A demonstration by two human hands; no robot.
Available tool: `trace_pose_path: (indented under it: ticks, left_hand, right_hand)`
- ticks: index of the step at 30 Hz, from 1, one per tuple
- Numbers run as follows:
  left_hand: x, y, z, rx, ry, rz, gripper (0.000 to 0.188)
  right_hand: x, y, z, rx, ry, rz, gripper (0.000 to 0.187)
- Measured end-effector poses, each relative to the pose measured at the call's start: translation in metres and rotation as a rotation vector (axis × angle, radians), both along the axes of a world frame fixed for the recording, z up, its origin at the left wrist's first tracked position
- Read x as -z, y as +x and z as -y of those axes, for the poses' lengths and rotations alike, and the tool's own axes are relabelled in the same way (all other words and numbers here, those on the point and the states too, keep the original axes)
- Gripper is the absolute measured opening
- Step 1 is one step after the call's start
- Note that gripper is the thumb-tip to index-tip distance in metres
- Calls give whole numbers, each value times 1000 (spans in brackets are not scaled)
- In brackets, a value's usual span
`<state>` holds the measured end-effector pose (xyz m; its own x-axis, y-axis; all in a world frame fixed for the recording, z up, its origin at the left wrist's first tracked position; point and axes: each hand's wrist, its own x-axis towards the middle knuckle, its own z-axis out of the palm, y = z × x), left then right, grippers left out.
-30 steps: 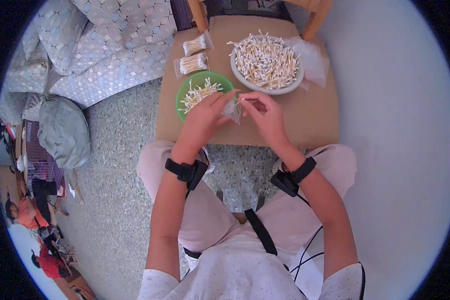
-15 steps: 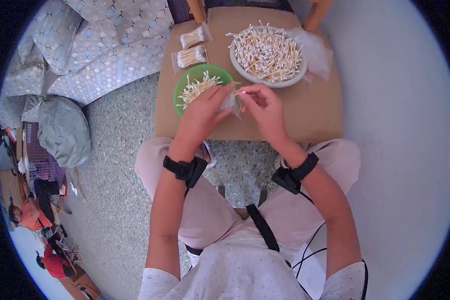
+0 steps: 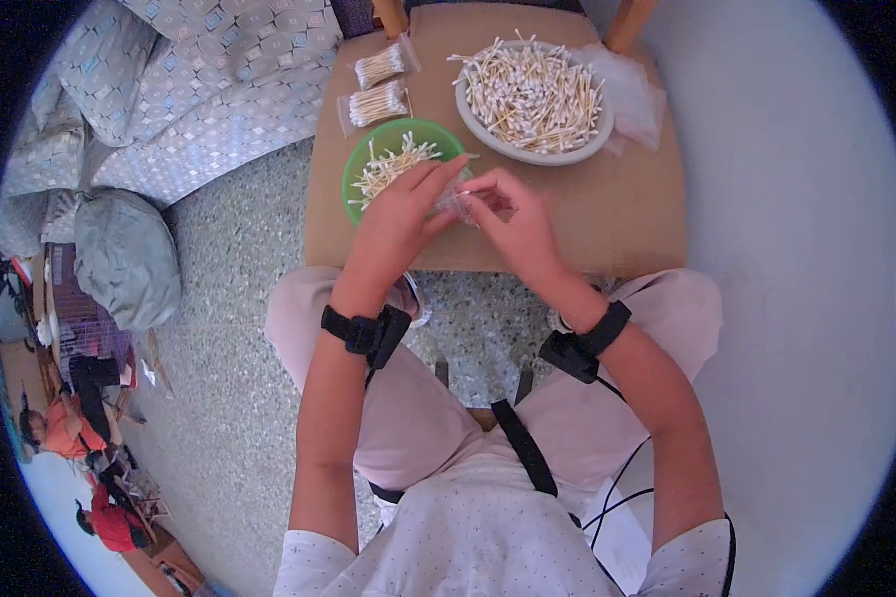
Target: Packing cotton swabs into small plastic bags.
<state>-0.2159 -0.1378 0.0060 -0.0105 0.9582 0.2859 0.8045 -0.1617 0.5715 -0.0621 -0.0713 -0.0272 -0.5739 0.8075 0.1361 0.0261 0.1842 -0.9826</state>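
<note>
My left hand (image 3: 408, 209) is closed on a small clear plastic bag (image 3: 452, 203), in front of the green bowl (image 3: 352, 167) that holds loose cotton swabs (image 3: 393, 167). Thumb and fingertips of my right hand (image 3: 513, 214) are pinched together at the bag; a small white tip, seemingly of a cotton swab (image 3: 464, 192), shows there. My fingers hide most of that swab and part of the bag. Behind the green bowl lie two packed bags of cotton swabs (image 3: 377, 102). A grey-white bowl (image 3: 574, 159) heaped with cotton swabs stands farther back to the right.
Everything rests on a brown padded chair seat (image 3: 607, 219) with wooden posts (image 3: 631, 25) at its back. Several clear bags (image 3: 635, 104) lie beside the large bowl. Patterned fabric (image 3: 219, 99) and a grey-green bag (image 3: 127, 259) are at left; two people (image 3: 70, 428) sit farther off.
My right hand has moved slightly left, bringing the pinched swab from beside the bag to against it. My left hand keeps its hold. The whole view has shifted a little.
</note>
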Motion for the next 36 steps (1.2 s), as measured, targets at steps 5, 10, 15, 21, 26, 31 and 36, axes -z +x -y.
trace_pose_path:
  ticks: [5, 10, 15, 21, 26, 31, 36]
  left_hand:
    - [0, 0, 0, 6, -2, 0, 58]
    - [-2, 1, 0, 2, 12, 3, 59]
    - [2, -2, 0, 9, 1, 20, 62]
    - [1, -9, -1, -80, -28, 207, 60]
    - [-23, -8, -3, -217, 4, 894, 42]
    - [-22, 6, -5, -97, 55, 1259, 46]
    - [-18, 16, -8, -16, 32, 1139, 50]
  right_hand:
    - [1, -1, 3, 27, 245, 94, 17]
    - [-6, 2, 0, -7, 514, 172, 21]
    - [-13, 7, 3, -93, 790, 339, 29]
    - [-22, 9, -14, -117, 527, 147, 34]
    - [-27, 6, -15, 23, 368, -97, 43]
    - [-8, 1, -8, -221, -149, -135, 50]
    - [-6, 2, -3, -307, -352, -37, 45]
